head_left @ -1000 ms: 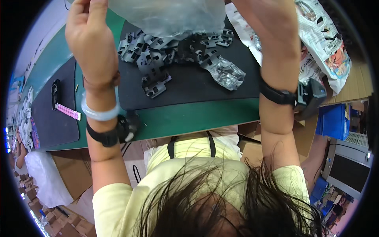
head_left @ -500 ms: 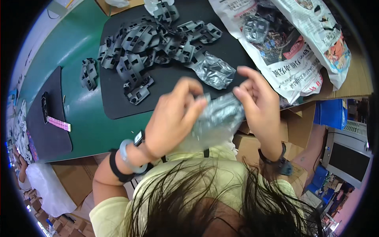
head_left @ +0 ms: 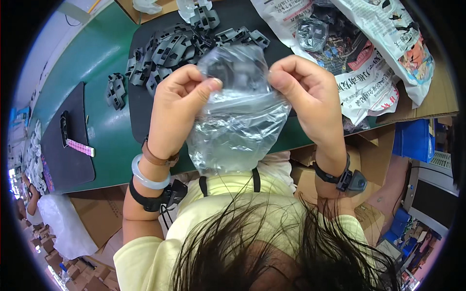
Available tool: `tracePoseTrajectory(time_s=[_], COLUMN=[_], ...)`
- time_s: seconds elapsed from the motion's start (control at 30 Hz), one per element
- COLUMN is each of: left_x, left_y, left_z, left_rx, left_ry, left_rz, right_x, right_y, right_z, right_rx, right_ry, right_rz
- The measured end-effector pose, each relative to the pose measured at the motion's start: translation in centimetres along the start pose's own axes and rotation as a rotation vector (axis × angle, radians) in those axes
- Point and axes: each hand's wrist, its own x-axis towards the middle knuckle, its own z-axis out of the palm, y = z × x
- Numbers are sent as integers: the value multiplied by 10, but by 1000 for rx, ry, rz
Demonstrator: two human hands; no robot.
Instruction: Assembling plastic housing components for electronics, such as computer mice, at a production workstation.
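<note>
My left hand [head_left: 178,101] and right hand [head_left: 313,97] pinch a clear bag [head_left: 240,133], dark piece [head_left: 237,70] apparently inside; grey parts [head_left: 170,51], upper left-centre, lie unbagged.

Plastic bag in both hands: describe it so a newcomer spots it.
Start at the green table. Above its near edge, the left hand and right hand hold a clear, crinkled bag between them. Unlike the wrapped packet farther right, this one is held.

Blk/red chars [head_left: 364,75] on wht wrap [head_left: 357,109]
</note>
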Motion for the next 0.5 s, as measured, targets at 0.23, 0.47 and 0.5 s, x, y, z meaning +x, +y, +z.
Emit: tracePoseTrajectory(time_s=[0.23,0.47,0.5], left_x=[-9,-16,-16], left_y=[8,3,7], left_z=[8,9,14], left_rx=[-327,-570,-619], left_ry=[265,116,83], left_rz=[119,18,-35], right_x=[-23,-13,3], right_y=[27,-31,-15], right_z=[15,19,23], right_rx=[154,-92,-127], right_ry=[-409,-47,-78], right_rz=[511,169,102])
